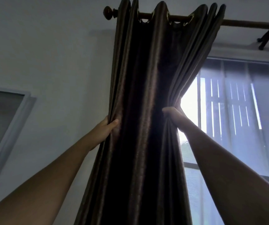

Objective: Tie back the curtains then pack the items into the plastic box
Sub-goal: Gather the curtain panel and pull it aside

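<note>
Gripping curtain [145, 95] edges, both hands, left hand [105, 127], right hand [173, 116]; window [237, 98] beside

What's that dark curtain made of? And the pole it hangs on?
The curtain looks like heavy woven cloth with a slight satin sheen: its soft folds catch brownish light. The pole looks like dark varnished wood, perhaps painted metal; its rounded end knob gleams a little.

The dark brown, faintly glossy curtain [140, 111] hangs from brass-coloured eyelets [185, 23] along its top edge, gathered into a narrow bundle of deep vertical folds at the scene's centre, with its right edge drawn in leftward and creased at mid-height.
</note>
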Demonstrator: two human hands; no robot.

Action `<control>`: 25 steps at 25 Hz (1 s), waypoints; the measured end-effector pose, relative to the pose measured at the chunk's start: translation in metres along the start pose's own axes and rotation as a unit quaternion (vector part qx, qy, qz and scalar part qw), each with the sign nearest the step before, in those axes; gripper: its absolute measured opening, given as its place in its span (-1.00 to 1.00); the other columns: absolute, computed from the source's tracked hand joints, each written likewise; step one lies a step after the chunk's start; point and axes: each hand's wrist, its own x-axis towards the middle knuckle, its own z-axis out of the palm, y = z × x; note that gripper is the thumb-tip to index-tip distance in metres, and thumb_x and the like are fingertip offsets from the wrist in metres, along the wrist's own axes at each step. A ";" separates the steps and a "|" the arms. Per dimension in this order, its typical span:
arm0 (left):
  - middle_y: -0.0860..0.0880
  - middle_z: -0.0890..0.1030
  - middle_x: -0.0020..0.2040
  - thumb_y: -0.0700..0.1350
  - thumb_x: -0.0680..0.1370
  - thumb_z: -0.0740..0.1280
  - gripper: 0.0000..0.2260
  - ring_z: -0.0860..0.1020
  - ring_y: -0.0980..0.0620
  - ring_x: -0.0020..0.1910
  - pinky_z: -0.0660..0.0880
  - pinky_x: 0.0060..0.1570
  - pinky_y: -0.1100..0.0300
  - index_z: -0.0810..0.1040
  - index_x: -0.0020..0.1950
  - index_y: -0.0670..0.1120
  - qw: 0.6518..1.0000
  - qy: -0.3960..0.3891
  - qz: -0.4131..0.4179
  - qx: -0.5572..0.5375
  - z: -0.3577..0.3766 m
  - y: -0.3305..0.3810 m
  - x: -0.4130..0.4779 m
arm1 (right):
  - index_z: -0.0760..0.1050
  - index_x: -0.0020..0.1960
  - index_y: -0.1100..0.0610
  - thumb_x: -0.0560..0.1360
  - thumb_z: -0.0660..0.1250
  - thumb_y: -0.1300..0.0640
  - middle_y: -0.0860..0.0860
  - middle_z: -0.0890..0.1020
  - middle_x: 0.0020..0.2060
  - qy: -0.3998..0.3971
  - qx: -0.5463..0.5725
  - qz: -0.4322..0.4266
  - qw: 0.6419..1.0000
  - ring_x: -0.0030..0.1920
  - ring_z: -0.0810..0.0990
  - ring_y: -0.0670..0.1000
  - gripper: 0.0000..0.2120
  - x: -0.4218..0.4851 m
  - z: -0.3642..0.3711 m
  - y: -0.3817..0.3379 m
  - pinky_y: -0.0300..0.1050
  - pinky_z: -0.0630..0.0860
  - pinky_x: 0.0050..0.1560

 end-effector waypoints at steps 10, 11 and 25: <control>0.09 0.56 0.17 -0.01 0.65 0.11 -0.74 0.56 0.14 0.12 0.49 0.13 0.25 0.33 0.34 0.09 0.997 -0.025 0.019 -0.067 0.009 0.017 -0.008 | 0.21 0.32 0.01 0.18 0.30 0.14 0.06 0.42 0.00 -0.157 -0.008 -0.048 0.986 -0.01 0.46 0.04 -0.29 0.024 0.126 -0.031 -0.12 0.54 -0.10; 0.10 0.56 0.15 -0.02 0.65 0.11 -0.73 0.56 0.15 0.10 0.49 0.12 0.28 0.32 0.35 0.08 0.996 -0.021 0.017 -0.085 0.006 0.017 -0.009 | 0.24 0.34 0.01 0.16 0.35 0.04 0.06 0.41 0.11 -0.143 -0.047 -0.075 0.986 0.12 0.42 0.03 -0.24 0.028 0.122 -0.028 -0.07 0.48 0.12; 0.10 0.47 0.27 -0.30 0.60 0.05 -0.55 0.50 0.25 0.08 0.43 0.06 0.41 0.26 0.43 0.07 0.999 -0.040 -0.002 0.012 -0.024 0.015 -0.015 | 0.45 0.18 0.01 0.12 0.26 0.01 0.14 0.45 0.18 -0.013 0.043 -0.022 0.999 0.18 0.48 0.19 -0.40 0.087 0.139 -0.073 0.13 0.48 0.21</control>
